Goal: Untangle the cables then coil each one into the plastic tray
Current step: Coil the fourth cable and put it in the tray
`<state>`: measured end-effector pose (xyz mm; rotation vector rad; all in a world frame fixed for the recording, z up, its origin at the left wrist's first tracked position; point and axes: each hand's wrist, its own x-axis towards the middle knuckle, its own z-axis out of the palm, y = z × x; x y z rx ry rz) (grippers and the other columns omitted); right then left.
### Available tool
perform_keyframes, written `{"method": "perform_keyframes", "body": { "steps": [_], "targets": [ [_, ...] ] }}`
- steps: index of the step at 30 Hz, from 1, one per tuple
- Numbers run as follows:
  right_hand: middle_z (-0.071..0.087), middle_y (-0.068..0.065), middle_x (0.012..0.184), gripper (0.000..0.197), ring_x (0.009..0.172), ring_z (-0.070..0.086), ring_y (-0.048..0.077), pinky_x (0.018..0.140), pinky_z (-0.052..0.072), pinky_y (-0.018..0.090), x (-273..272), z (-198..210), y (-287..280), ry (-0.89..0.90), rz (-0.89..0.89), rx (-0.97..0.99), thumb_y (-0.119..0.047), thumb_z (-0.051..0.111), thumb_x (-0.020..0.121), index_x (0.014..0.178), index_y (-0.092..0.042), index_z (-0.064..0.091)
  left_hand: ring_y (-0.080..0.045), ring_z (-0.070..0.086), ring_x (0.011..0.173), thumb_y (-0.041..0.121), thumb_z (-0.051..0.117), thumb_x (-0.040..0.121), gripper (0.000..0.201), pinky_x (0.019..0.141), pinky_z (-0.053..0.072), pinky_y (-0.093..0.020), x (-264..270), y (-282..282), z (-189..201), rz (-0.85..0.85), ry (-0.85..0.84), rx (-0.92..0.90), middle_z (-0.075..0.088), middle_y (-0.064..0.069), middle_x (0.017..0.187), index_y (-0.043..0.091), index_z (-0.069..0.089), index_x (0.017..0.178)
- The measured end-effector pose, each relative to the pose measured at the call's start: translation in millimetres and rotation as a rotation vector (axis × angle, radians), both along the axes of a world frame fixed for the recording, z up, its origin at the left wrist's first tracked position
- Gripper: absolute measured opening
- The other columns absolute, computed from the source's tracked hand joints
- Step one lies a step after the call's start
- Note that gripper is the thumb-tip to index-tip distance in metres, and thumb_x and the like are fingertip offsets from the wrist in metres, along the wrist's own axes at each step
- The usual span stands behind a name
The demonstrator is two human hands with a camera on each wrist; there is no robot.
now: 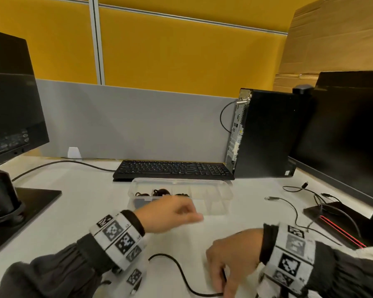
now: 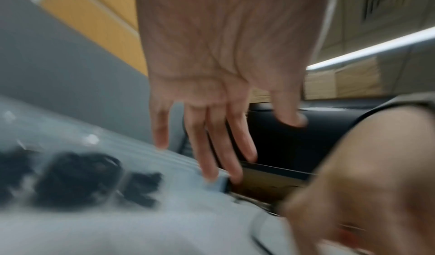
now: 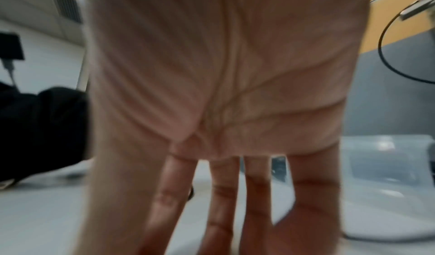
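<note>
A clear plastic tray lies in front of the keyboard, with coiled black cables in its left compartments. My left hand hovers over the tray's front edge, fingers relaxed and empty; the left wrist view shows the left hand spread above the blurred tray and coils. My right hand points its straight fingers down onto the desk, its fingertips on a loose black cable. In the right wrist view a bit of that cable shows behind the right hand.
Several loose black cables lie tangled at the right, near a monitor base with red stripes. Behind the tray are a black keyboard and a PC tower. Monitors stand at left and right.
</note>
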<state>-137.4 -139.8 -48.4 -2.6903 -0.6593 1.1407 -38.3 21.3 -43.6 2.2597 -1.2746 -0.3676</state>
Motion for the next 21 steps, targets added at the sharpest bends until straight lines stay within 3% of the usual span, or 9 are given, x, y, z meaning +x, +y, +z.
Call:
{"method": "perform_keyframes", "body": {
  "steps": [2,5,7,9,11,13,16,19,21],
  "targets": [
    [0.066,0.013,0.102,0.026,0.091,0.060,0.024,0.092,0.048,0.040,-1.6,-3.4,-4.6,-0.068,-0.025,0.004,-0.022,0.062,0.089,0.105,-0.002,0.068,-0.011,0.059,0.097,0.050,0.057,0.086,0.041,0.090,0.046,-0.027,-21.9,-1.0,-1.6,-0.192,0.115,0.227,0.065,0.001,0.109,0.018,0.060,0.111],
    [0.066,0.013,0.093,0.016,0.071,0.056,0.010,0.076,0.054,0.036,1.0,18.2,-14.1,-0.263,-0.201,0.241,-0.019,0.053,0.095,0.095,-0.007,0.065,-0.006,0.056,0.070,0.034,0.054,0.092,0.021,0.076,0.045,-0.023,-29.6,-5.0,-6.2,-0.236,0.102,0.338,0.068,-0.011,0.097,0.015,0.059,0.100],
    [0.062,0.005,0.079,0.015,0.069,0.058,0.008,0.070,0.057,0.033,2.0,43.6,-24.1,-0.403,-0.397,0.535,-0.018,0.049,0.097,0.086,-0.013,0.058,-0.003,0.048,0.056,0.027,0.047,0.096,0.016,0.067,0.047,-0.028,-21.3,-7.6,1.0,-0.103,0.095,0.136,0.060,-0.004,0.071,0.019,0.055,0.085],
    [0.057,0.004,0.072,0.017,0.070,0.059,0.010,0.070,0.058,0.037,1.9,66.2,-38.9,-0.483,-0.577,0.778,-0.017,0.048,0.096,0.081,-0.012,0.054,0.000,0.044,0.050,0.027,0.046,0.097,0.024,0.057,0.043,-0.021,-6.5,-5.5,16.9,0.035,0.020,-0.127,0.046,0.009,0.061,0.019,0.052,0.074],
    [0.054,0.005,0.070,0.018,0.070,0.058,0.013,0.070,0.058,0.036,-0.2,81.2,-58.5,-0.430,-0.686,0.950,-0.021,0.050,0.094,0.080,-0.009,0.051,0.001,0.040,0.045,0.027,0.049,0.095,0.031,0.050,0.033,-0.013,9.1,2.7,39.5,0.119,-0.028,-0.297,0.042,0.010,0.053,0.018,0.050,0.066],
    [0.052,0.007,0.072,0.021,0.072,0.056,0.016,0.071,0.057,0.036,-2.0,88.6,-81.1,-0.272,-0.728,1.000,-0.025,0.048,0.093,0.081,-0.009,0.051,-0.001,0.030,0.039,0.028,0.047,0.096,0.034,0.040,0.025,-0.013,24.5,16.4,59.9,0.201,0.077,-0.445,0.034,0.011,0.048,0.018,0.046,0.063],
    [0.051,0.008,0.082,0.024,0.081,0.052,0.017,0.071,0.056,0.034,1.6,85.6,-106.6,-0.208,-0.728,0.668,-0.022,0.044,0.098,0.080,-0.012,0.057,-0.007,0.019,0.039,0.028,0.044,0.096,0.035,0.038,0.017,-0.016,44.4,38.4,82.7,0.312,0.234,-0.711,0.024,0.010,0.047,0.015,0.041,0.064],
    [0.047,-0.004,0.091,0.021,0.086,0.050,0.014,0.065,0.054,0.022,13.6,84.7,-120.9,-0.439,-0.620,0.017,-0.025,0.044,0.098,0.084,-0.020,0.059,-0.007,0.018,0.038,0.030,0.042,0.098,0.037,0.038,0.018,-0.017,58.5,49.9,91.8,0.374,0.221,-0.809,0.022,0.012,0.043,0.015,0.039,0.064],
    [0.048,-0.005,0.088,0.023,0.077,0.051,0.012,0.054,0.043,0.015,22.4,91.9,-129.6,-0.630,-0.642,-0.155,-0.028,0.044,0.098,0.080,-0.022,0.056,-0.007,0.017,0.038,0.030,0.041,0.099,0.037,0.037,0.017,-0.016,64.3,53.0,94.6,0.407,0.237,-0.835,0.021,0.012,0.044,0.015,0.039,0.065]
  ]
}}
